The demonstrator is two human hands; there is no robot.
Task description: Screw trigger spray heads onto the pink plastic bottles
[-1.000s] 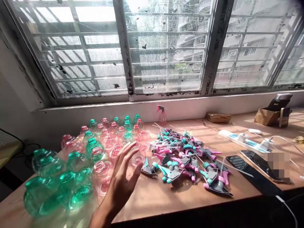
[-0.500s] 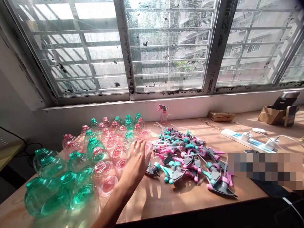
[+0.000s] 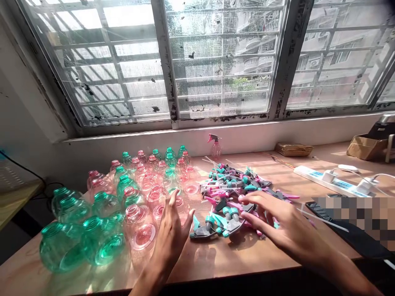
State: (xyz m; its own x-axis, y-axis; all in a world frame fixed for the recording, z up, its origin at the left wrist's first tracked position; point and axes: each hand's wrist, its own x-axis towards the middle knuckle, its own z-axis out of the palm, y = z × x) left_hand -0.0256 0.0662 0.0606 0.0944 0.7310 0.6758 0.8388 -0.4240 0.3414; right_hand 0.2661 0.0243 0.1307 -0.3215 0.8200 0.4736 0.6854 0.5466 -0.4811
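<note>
My left hand [image 3: 171, 232] is open with fingers stretched out, pressed against the right side of a clear pink bottle [image 3: 182, 205] at the edge of a cluster of pink and green bottles [image 3: 123, 205]. My right hand [image 3: 277, 224] is open, fingers spread low over a pile of pink, teal and grey spray trigger heads [image 3: 237, 197] on the wooden table [image 3: 216, 255]. One assembled pink spray bottle [image 3: 215, 147] stands by the wall behind the pile.
A white power strip [image 3: 333, 181] with plugs lies at the right, with a dark phone [image 3: 317, 211] in front of it. A cardboard box [image 3: 367, 147] and a flat brown packet [image 3: 293, 149] sit under the barred window. Some green bottles [image 3: 77, 246] lie on their sides.
My right hand has come into view from the right and now hovers over the trigger pile. My left hand has drawn back slightly toward me beside the pink bottles.
</note>
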